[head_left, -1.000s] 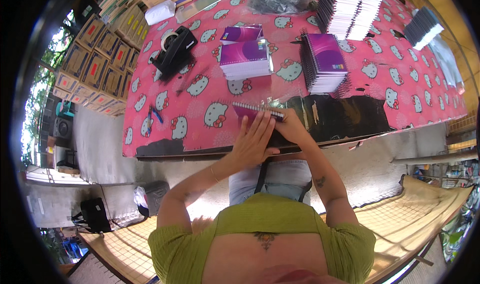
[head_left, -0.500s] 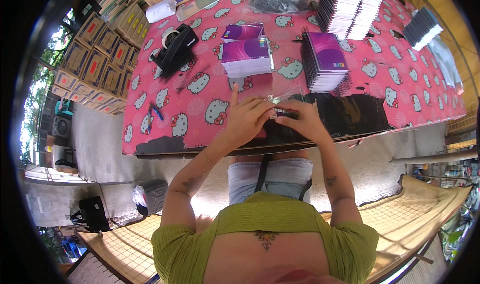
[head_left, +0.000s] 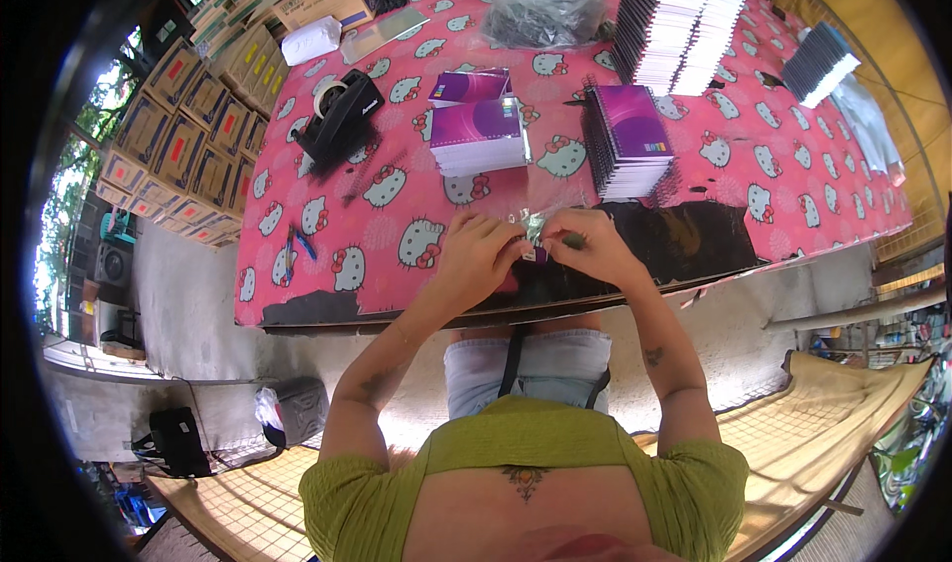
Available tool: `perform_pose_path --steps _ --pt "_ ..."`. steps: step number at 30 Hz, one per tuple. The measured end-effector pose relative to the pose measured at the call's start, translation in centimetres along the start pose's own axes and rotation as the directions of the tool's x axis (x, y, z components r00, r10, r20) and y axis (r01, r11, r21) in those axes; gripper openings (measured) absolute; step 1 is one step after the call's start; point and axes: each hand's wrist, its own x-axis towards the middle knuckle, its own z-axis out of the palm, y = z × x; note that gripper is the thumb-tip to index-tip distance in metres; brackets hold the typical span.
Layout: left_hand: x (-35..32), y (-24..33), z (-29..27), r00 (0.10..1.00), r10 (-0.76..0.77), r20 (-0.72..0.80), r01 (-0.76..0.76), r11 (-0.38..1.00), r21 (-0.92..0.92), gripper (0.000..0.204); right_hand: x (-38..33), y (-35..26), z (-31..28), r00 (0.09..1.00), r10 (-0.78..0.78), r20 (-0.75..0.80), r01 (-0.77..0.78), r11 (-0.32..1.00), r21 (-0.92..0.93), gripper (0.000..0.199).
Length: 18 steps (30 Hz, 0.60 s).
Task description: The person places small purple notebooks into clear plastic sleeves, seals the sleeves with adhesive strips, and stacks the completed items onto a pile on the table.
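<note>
At the front edge of the table, both my hands meet over a small purple piece (head_left: 539,256) with a bit of shiny clear plastic (head_left: 534,227) above it. My left hand (head_left: 478,255) pinches it from the left, fingers curled. On the other side my right hand (head_left: 592,246) is closed too, thumb and fingertips pressed at the piece. Most of what they hold is covered by the fingers, so its kind cannot be told. Beyond them lie a stack of purple-covered pads (head_left: 478,136) and a stack of purple spiral notebooks (head_left: 635,131).
A black tape dispenser (head_left: 342,116) stands at left, with small blue-handled cutters (head_left: 302,244) nearer me. Farther back are a grey plastic bag (head_left: 547,7), a tall notebook stack (head_left: 674,32) and another stack (head_left: 820,64). Cartons (head_left: 183,131) are piled beyond the table's left side.
My left index finger, raised before, has folded down with the others. More of the purple piece and clear plastic shows between my hands. The whole view has shifted slightly.
</note>
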Motion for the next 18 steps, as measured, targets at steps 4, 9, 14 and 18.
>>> perform_pose_path --steps 4,9,14,18 --pt "0.1 0.9 0.0 1.0 0.022 0.012 -0.022 1.0 0.004 0.021 -0.5 0.5 1.7 0.982 0.022 -0.186 -0.062 0.975 -0.214 0.011" --pt "2.4 2.5 -2.3 0.983 -0.177 0.039 0.181 0.975 -0.128 0.024 -0.4 -4.1 1.6 0.877 0.031 -0.479 -0.123 0.979 -0.161 0.029" --pt "11.8 8.1 -5.8 0.915 0.2 -0.351 -0.213 0.977 0.001 0.033 -0.3 -9.8 -3.0 0.843 0.129 -0.522 -0.054 0.986 0.157 0.041" --pt "21.1 3.0 -1.8 0.991 0.128 -0.041 -0.134 0.921 -0.367 0.042 2.3 -8.1 -11.1 0.858 0.289 -0.425 -0.074 0.888 0.454 0.042"
